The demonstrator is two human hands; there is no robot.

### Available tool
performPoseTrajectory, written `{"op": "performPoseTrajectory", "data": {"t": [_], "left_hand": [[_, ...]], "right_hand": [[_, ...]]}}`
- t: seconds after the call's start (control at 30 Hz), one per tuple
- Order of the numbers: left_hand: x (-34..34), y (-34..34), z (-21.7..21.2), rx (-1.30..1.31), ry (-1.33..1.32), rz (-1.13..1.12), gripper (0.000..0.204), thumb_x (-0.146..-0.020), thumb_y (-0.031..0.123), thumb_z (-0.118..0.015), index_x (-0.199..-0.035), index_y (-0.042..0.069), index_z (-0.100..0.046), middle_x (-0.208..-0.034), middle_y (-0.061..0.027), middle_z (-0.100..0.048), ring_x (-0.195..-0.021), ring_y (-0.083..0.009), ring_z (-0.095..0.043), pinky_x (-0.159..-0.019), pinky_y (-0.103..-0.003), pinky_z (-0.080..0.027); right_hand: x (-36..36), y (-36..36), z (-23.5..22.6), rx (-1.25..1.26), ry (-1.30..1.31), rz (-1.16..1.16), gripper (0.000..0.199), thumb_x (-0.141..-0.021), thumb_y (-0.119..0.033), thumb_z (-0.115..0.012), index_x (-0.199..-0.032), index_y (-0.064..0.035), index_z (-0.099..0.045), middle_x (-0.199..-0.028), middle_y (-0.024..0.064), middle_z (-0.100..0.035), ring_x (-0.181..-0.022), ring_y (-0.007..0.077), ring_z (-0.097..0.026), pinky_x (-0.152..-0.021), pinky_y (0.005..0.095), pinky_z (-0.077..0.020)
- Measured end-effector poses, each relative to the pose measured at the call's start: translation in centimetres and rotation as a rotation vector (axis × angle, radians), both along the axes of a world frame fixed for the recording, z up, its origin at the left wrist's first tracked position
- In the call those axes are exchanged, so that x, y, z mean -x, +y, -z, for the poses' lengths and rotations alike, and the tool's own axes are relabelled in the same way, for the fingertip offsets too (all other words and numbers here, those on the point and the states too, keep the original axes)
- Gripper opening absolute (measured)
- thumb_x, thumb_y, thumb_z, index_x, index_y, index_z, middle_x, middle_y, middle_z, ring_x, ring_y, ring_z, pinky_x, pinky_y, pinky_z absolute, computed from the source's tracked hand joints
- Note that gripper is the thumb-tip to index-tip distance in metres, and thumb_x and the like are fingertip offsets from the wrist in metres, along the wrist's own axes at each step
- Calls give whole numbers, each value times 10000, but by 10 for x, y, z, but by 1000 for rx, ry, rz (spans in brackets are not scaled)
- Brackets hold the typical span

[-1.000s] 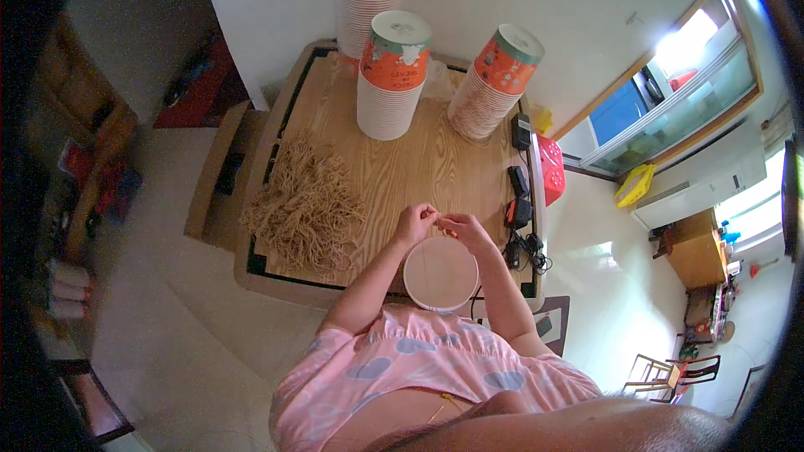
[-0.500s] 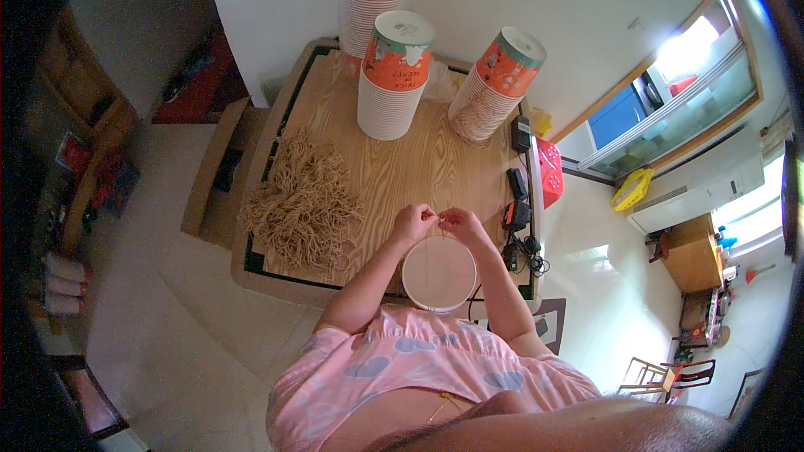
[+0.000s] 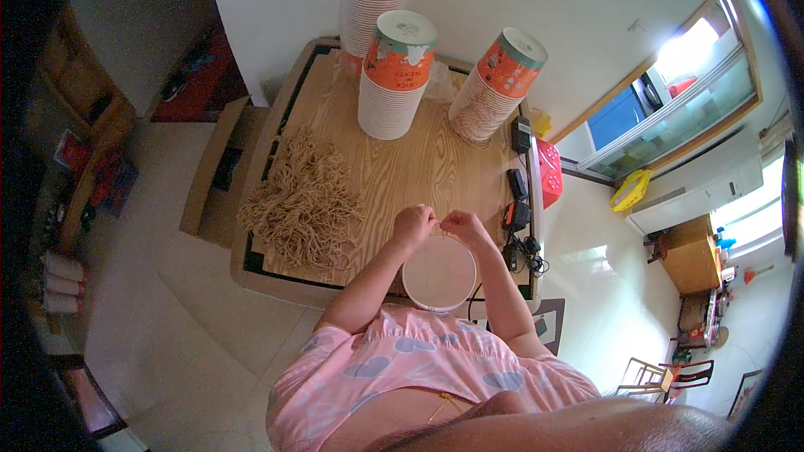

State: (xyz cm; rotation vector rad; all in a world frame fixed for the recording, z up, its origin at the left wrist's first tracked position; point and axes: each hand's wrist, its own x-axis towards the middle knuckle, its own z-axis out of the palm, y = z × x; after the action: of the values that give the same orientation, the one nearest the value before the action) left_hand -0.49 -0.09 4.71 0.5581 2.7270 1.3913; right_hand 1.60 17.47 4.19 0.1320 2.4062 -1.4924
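Note:
A white paper bucket [image 3: 440, 274] stands mouth up at the table's near edge, close against my body. Just beyond its far rim, my left hand [image 3: 414, 223] and my right hand [image 3: 462, 227] meet with fingertips pinched. Between them is a short piece of thin twine, mostly hidden by the fingers. A faint strand seems to run down across the bucket's mouth. To the left of my hands lies a large loose heap of tan twine [image 3: 301, 205].
Upside-down stacks of orange, green and white paper buckets [image 3: 392, 105] [image 3: 496, 88] stand at the table's back, with a taller stack [image 3: 378, 0] behind. Black power adapters and cables [image 3: 517, 216] line the right edge. A cardboard box [image 3: 213, 172] sits left of the wood-grain table [image 3: 377, 172].
My hands stay beyond the bucket's rim, with only a slight shift of the fingers; a small gap shows between the fingertips. The bucket, stacks and twine heap have not moved.

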Motion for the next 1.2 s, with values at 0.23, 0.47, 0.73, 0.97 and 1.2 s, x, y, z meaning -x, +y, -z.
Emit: {"op": "performPoseTrajectory", "data": {"t": [0.23,0.47,0.73,0.97,1.2], "left_hand": [[-9,-9,2,81,56,-94,106,-723,164,-616,-702,68,-576,-744,-98,-563,-746,-288,-560,-645,-402,-454],[-5,-14,17,97,130,-83,115,-722,131,-626,-734,39,-559,-729,-107,-570,-674,-256,-570,-590,-380,-449],[13,-2,30,-171,-464,364,210,-738,169,-642,-880,15,-627,-755,-98,-644,-657,-160,-606,-626,-300,-477],[3,-15,-10,-587,-705,271,145,-801,141,-597,-832,4,-633,-721,-51,-634,-639,-99,-572,-602,-257,-469],[-1,-15,-1,-518,-540,250,108,-803,135,-604,-806,27,-592,-732,-15,-607,-642,-95,-555,-589,-236,-451]], "right_hand": [[-13,8,-7,367,-358,123,99,-798,-157,-618,-802,-62,-588,-659,-32,-548,-611,44,-504,-499,183,-382],[-23,12,-5,373,-467,112,138,-822,-215,-599,-853,-82,-580,-674,-40,-559,-527,47,-513,-410,189,-380],[-29,-8,-27,311,-232,108,213,-804,-250,-610,-821,-38,-625,-729,-14,-590,-669,82,-528,-568,238,-420],[-31,-14,-46,194,-40,107,169,-807,-194,-598,-805,-25,-610,-731,-4,-590,-684,81,-518,-609,225,-415],[-35,-26,-58,159,120,50,108,-771,-120,-636,-794,-25,-588,-722,-5,-569,-686,78,-500,-622,218,-416]]}}
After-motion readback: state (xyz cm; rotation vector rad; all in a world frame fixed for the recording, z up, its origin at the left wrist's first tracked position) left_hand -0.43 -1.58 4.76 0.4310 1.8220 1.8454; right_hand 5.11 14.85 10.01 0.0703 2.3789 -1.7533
